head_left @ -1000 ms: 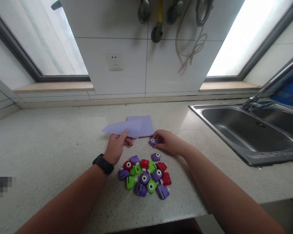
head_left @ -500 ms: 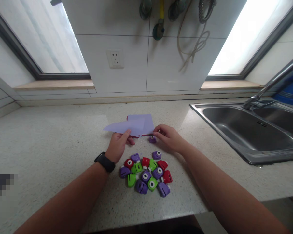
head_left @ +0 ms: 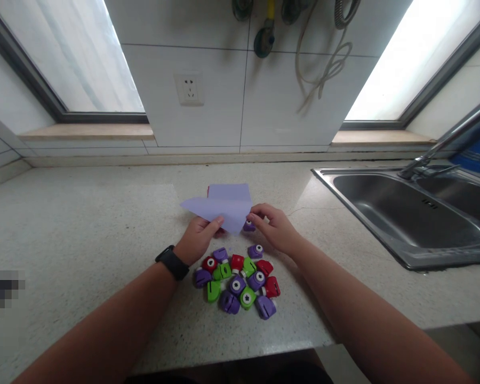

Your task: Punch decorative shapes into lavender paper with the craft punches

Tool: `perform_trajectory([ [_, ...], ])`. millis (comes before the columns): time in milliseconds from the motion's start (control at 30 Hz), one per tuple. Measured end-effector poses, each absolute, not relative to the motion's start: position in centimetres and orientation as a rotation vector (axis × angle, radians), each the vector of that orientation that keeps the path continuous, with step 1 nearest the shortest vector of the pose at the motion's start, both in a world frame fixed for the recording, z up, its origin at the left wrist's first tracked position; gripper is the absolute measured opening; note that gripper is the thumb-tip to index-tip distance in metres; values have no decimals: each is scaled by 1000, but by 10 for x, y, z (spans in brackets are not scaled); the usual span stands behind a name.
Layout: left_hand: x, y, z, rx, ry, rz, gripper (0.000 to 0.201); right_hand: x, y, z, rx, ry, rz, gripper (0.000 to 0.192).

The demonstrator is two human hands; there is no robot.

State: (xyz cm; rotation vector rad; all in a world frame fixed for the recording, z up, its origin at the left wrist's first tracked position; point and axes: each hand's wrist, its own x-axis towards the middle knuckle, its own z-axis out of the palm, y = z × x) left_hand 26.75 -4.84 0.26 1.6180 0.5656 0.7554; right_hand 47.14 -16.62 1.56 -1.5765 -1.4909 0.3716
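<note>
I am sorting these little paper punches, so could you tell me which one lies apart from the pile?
The purple punch beside the right hand, partly under the lilac sheet.

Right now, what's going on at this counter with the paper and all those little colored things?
A person stands at a speckled countertop beside a steel sink. Their left hand, with a black watch on its wrist, holds a lavender paper sheet lifted off a small paper stack. The right hand pinches that sheet's edge just above a lone purple craft punch. A cluster of purple, green and red punches lies in front of the hands.

speckled countertop [head_left: 84,229], paper punches [head_left: 238,280], paper stack [head_left: 229,191]
</note>
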Motion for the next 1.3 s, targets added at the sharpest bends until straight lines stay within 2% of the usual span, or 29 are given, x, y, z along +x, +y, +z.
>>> perform_trajectory([
  [233, 267, -55, 6, 1640, 552, 750, 31, 466, -162, 15, -1419, -1249, 576, 24],
  [500, 265, -42, -4, 1641, 525, 800, 42, 471, -159, 10, -1315, -1122, 668, 27],
  [633, 266, -35, -13, 1461, 466, 791, 37, 473, -160, 13, -1279, -1099, 736, 30],
  [1300, 265, -38, -12, 1433, 447, 736, 30, 470, -162, 16, -1286, -1194, 782, 29],
])
